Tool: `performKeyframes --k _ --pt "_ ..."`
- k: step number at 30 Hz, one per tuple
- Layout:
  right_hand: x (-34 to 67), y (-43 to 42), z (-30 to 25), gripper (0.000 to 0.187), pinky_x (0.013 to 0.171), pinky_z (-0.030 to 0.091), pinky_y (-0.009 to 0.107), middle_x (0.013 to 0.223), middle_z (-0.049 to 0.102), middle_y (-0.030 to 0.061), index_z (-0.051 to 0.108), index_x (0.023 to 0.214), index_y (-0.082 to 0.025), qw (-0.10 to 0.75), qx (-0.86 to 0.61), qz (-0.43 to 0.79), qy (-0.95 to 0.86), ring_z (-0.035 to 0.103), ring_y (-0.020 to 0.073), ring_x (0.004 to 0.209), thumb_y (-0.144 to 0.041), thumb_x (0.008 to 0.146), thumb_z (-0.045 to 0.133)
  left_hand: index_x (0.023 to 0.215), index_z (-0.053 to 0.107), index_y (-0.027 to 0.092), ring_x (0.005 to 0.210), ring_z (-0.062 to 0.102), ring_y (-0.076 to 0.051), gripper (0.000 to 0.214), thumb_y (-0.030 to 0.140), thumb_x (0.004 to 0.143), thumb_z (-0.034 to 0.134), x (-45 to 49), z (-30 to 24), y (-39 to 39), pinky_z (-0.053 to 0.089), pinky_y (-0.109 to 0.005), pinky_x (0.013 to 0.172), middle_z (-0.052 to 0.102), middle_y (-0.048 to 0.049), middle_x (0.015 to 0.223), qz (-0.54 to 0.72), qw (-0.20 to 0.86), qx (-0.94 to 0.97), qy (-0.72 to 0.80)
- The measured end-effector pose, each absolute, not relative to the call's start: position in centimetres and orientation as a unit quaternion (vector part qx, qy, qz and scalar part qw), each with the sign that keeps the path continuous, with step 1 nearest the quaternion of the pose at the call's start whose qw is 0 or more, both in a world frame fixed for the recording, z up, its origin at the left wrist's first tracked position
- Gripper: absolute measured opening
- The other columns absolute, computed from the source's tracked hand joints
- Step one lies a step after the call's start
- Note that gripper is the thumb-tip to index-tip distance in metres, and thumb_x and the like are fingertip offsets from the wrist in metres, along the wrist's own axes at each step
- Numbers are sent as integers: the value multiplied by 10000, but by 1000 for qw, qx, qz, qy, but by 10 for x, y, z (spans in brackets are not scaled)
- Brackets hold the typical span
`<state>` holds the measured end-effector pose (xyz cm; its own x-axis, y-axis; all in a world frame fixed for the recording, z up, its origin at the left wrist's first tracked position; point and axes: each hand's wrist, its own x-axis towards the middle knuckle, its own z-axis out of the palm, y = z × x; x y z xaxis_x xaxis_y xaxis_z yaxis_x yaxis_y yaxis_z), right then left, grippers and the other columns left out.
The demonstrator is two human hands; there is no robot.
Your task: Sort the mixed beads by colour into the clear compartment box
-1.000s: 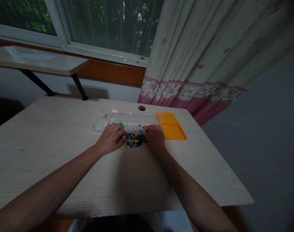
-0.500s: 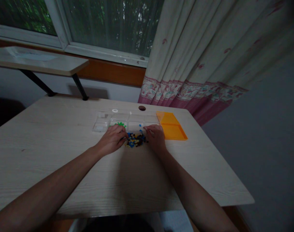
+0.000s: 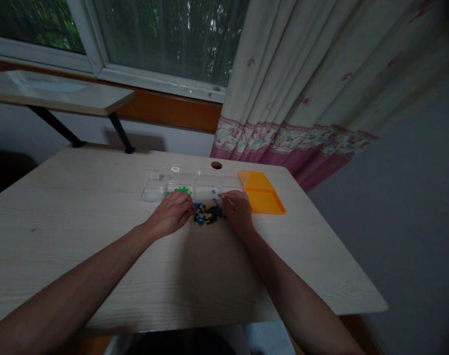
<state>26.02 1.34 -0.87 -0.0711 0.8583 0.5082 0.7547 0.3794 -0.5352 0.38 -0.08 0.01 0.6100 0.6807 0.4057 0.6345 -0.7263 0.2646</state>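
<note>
A small heap of mixed blue, yellow and dark pieces (image 3: 207, 215) lies on the table in front of a clear divided box (image 3: 154, 193). At the heap's left edge rests my left hand (image 3: 173, 213), its fingers curled and pressed together; whatever they hold is hidden. My right hand (image 3: 238, 209) is on the heap's right side, thumb and forefinger pinched close to the box's front compartments. What sits in that pinch is too small to make out. Green pieces (image 3: 181, 190) fill part of one front compartment, and a few blue pieces (image 3: 214, 192) lie in the one beside it.
An orange tray (image 3: 264, 199) lies to the right, against the box's end. Behind the box is a round hole (image 3: 216, 165) in the wooden table (image 3: 98, 197). A raised shelf (image 3: 61, 93) on black legs stands back left, and a curtain (image 3: 276, 98) hangs behind.
</note>
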Motion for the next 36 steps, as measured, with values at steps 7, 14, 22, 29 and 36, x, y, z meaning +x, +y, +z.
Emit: performKeyframes --k 7,14,22,29,36 --pt "259 12 -8 302 906 425 372 941 712 63 765 963 -228 405 -549 61 -729 589 224 958 -396 955 514 980 660 209 984 502 -228 177 312 941 522 5 7 -4 375 -383 867 600 -64 984 248 66 901 351" --pt "259 14 -10 292 911 428 374 936 714 68 763 956 -223 403 -549 57 -730 602 222 950 -392 948 524 1061 666 221 1013 514 -233 252 403 899 602 9 7 -9 398 -366 865 593 -80 1086 236 84 924 287" --pt "259 14 -10 286 913 426 379 941 720 71 765 940 -225 400 -552 58 -730 603 224 953 -376 940 522 1021 678 227 1011 506 -229 169 296 918 564 9 8 -9 405 -350 857 593 -77 1060 220 91 931 278" --pt "260 14 -11 295 901 429 378 945 721 66 766 952 -225 403 -550 65 -728 602 222 952 -392 940 523 992 658 206 985 503 -228 173 284 931 517 11 9 -10 410 -362 873 591 -81 1035 211 89 929 290" --pt "260 14 -9 284 911 424 374 935 727 61 767 949 -224 403 -544 61 -733 607 218 943 -374 943 526 957 638 186 967 505 -221 174 264 947 482 11 10 -10 404 -357 860 591 -75 997 210 80 927 300"
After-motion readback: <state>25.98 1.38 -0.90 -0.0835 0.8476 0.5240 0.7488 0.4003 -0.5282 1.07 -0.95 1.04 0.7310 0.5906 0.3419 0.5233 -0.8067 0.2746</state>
